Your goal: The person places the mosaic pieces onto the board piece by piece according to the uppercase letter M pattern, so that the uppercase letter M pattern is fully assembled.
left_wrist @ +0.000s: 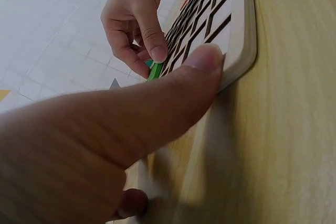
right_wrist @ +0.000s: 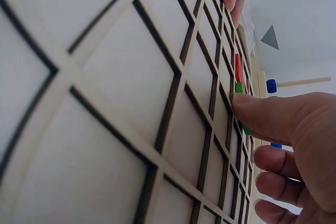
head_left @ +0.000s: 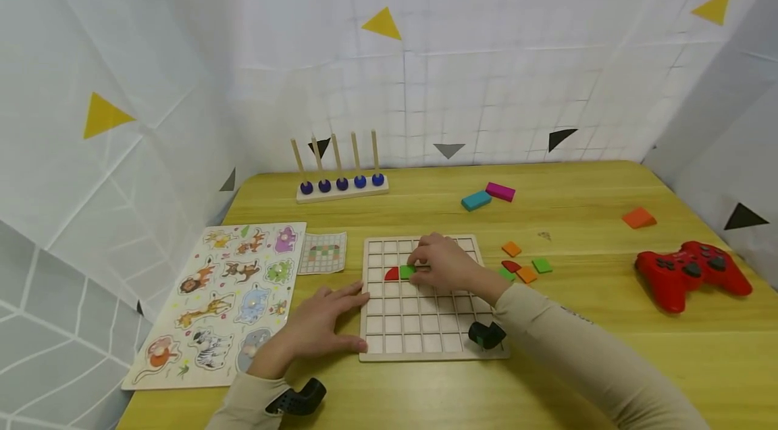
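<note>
A wooden grid board (head_left: 434,354) lies flat on the table. My left hand (head_left: 322,322) is spread at its left side, with thumb (left_wrist: 205,59) and fingertips right at the edge. Over the board's upper middle, my right hand (head_left: 446,264) pinches a green square tile (right_wrist: 246,128) between thumb and fingers, partly covering it. Just left of the green sits a red quarter-round tile (head_left: 392,273) in a cell. Right of the board lie loose orange tiles (head_left: 511,249), green tiles (head_left: 542,265) and another red piece (head_left: 510,266).
A small pattern card (head_left: 322,253) lies beside an animal puzzle board (head_left: 237,288) on the left. Behind stands a peg rack (head_left: 343,190) with blue beads. Teal (head_left: 476,200) and magenta (head_left: 500,192) blocks lie at the back. A red game controller (head_left: 693,275) and an orange-red block (head_left: 639,218) are rightward.
</note>
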The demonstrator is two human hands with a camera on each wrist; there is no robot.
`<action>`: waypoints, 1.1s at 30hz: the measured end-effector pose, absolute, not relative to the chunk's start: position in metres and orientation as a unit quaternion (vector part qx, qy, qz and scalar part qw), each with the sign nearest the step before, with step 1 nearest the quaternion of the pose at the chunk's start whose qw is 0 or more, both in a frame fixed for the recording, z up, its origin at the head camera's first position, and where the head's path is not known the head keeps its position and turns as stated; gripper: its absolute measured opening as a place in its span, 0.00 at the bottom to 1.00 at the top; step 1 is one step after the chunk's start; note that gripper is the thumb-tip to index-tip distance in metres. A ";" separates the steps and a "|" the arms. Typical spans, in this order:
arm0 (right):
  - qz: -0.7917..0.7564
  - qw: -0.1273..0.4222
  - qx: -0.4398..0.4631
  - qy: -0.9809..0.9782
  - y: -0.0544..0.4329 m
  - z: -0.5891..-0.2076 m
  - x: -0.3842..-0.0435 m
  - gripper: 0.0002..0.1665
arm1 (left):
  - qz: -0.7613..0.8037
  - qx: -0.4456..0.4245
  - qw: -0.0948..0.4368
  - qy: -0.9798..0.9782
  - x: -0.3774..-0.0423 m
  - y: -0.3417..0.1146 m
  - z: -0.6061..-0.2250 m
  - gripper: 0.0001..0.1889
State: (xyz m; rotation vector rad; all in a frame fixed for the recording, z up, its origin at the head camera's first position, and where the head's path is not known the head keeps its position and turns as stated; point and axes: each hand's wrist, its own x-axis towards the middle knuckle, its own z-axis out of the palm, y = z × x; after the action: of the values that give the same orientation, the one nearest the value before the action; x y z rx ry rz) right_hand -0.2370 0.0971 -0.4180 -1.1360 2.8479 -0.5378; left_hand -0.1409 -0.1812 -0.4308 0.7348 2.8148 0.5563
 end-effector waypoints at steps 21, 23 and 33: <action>-0.199 -0.017 -0.361 0.911 0.126 -0.417 -0.237 0.14 | 0.197 0.257 0.091 0.942 -0.142 -0.178 -0.434 0.41; -0.214 -0.016 -0.331 0.919 0.143 -0.413 -0.239 0.14 | 0.197 0.259 0.093 0.941 -0.142 -0.178 -0.434 0.41; -0.180 0.008 -0.107 0.978 0.243 -0.406 -0.244 0.19 | 0.192 0.250 0.087 0.945 -0.141 -0.182 -0.432 0.42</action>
State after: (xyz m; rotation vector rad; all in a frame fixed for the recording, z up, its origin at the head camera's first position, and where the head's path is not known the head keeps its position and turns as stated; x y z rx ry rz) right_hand -0.2442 0.2430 -0.4063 -0.3329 3.0557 -0.5614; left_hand -0.1412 -0.1819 -0.4324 0.7448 2.8154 0.5712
